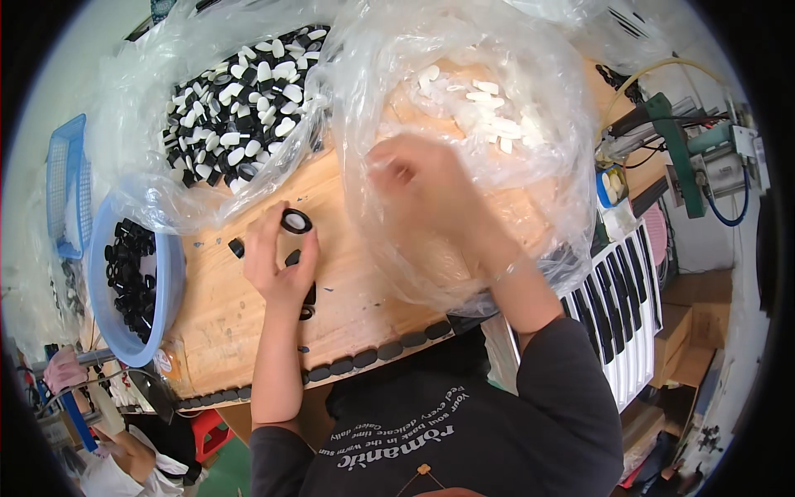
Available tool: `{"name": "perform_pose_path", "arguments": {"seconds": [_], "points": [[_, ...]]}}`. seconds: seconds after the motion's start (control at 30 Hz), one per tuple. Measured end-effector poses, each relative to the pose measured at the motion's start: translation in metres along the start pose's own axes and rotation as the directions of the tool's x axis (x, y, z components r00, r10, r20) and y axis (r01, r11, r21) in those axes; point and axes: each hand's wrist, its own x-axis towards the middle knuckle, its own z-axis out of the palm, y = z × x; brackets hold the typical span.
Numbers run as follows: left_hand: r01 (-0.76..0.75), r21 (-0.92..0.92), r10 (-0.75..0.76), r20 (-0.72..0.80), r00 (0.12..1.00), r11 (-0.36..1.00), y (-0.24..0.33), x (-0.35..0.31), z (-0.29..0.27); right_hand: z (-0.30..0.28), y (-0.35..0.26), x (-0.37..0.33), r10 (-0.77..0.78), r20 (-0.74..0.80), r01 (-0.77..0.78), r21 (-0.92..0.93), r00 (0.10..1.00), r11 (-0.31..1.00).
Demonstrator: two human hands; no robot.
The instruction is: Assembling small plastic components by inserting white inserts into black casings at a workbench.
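Observation:
Between thumb and fingers, my left hand point(277, 258) pinches a small black oval ring piece point(296, 220) with a pale middle, above the wooden table. My right hand point(418, 176) is blurred by motion over a clear plastic bag point(373, 224); whether it holds anything cannot be made out. Behind that hand, several loose white oval pieces point(497, 124) lie on the bag. Just left of my left hand sits a small black piece point(237, 248). More small black pieces point(307, 312) lie beside my left wrist, partly hidden.
A large plastic-lined heap of black and white oval pieces point(240, 108) is at the far left. Nearer, a blue tub point(175, 277) holds black pieces. Dark pads point(364, 359) line the front table edge. Black strips on white racks point(617, 298) and a green clamp-like fixture point(675, 153) are at right.

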Motion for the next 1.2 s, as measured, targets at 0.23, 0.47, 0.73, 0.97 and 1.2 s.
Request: {"name": "perform_pose_path", "arguments": {"seconds": [0.23,0.47,0.73,0.97,1.2], "points": [[0.069,-0.251,-0.051,0.077,0.996,0.966,0.009,0.008,0.002,-0.064,0.144,0.086,-0.139,-0.107,0.029,-0.682,0.985,0.73],[0.044,-0.175,-0.023,0.123,0.992,0.984,0.002,0.005,-0.001,-0.057,0.159,0.112,0.205,0.004,-0.094,-0.88,0.979,0.465],[0.078,-0.131,-0.061,0.131,0.99,0.988,0.002,0.006,-0.007,-0.052,0.085,0.035,0.149,0.309,0.114,-0.691,0.939,0.714],[0.002,-0.156,0.024,0.166,0.986,0.988,0.015,0.012,-0.001,-0.021,0.107,-0.025,0.219,0.343,0.153,-0.788,0.914,0.596],[0.021,-0.172,0.013,0.196,0.98,0.985,0.009,0.01,0.005,-0.046,0.142,0.035,0.065,0.245,0.138,-0.724,0.967,0.676]]}}
